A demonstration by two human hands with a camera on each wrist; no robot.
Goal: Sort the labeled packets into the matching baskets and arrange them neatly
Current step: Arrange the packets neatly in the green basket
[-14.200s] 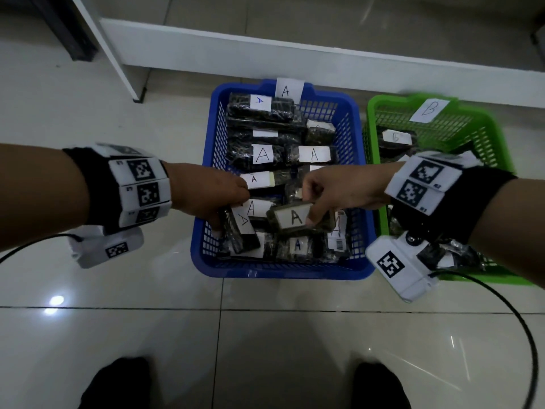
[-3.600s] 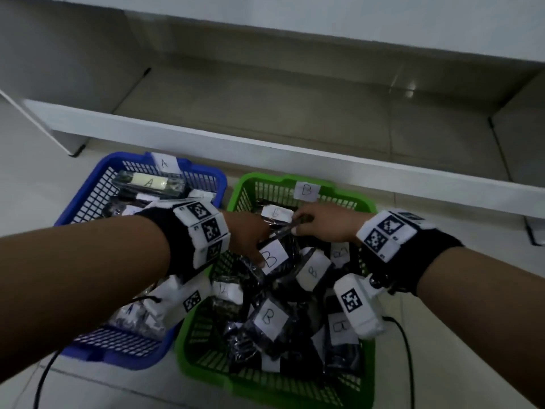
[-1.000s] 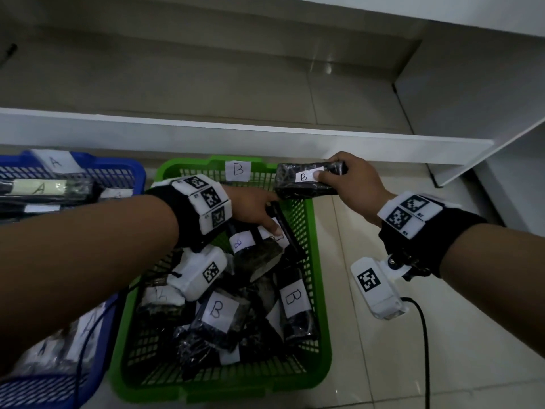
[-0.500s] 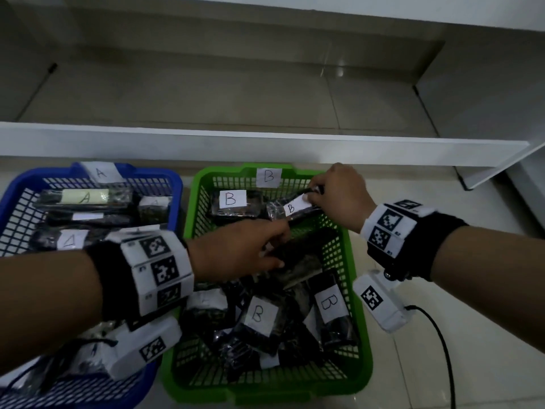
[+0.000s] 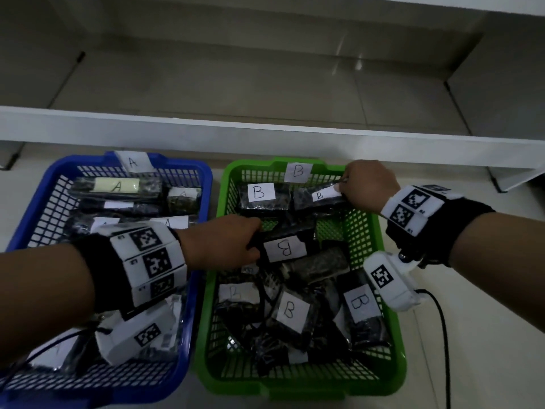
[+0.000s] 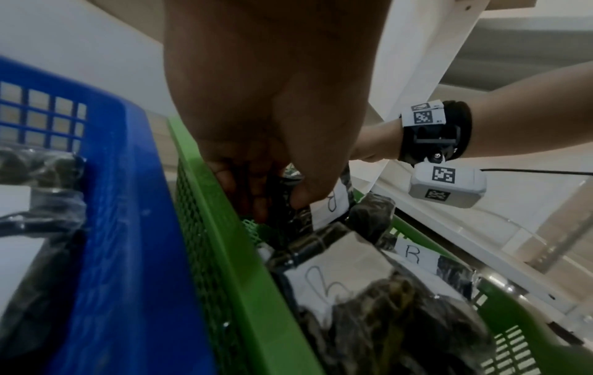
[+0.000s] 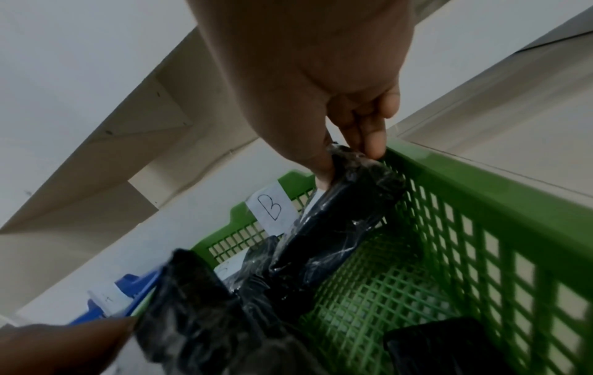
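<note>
Two baskets sit side by side on the floor, and the green basket (image 5: 383, 255) serves as the landmark. To its left, touching it, the blue basket (image 5: 203, 184) marked A holds dark packets, and every label readable there says A; its far rows lie in order, while its near end is hidden under the left forearm. Reaching across into the green basket's middle, the left hand (image 5: 219, 243) has its fingers curled round the end of a B packet (image 5: 284, 249), thumb pinching from the other side in the left wrist view. At the far wall, a first B packet (image 5: 261, 196) already lies flat. Just right of it, in the far right corner, the right hand (image 5: 365, 184) pinches a second B packet (image 5: 320, 196), setting it in line. Sorting looks done, judging by the visible labels. What remains is tidying: the near half of the green basket is a tilted, overlapping heap of B packets (image 5: 290, 312).
</note>
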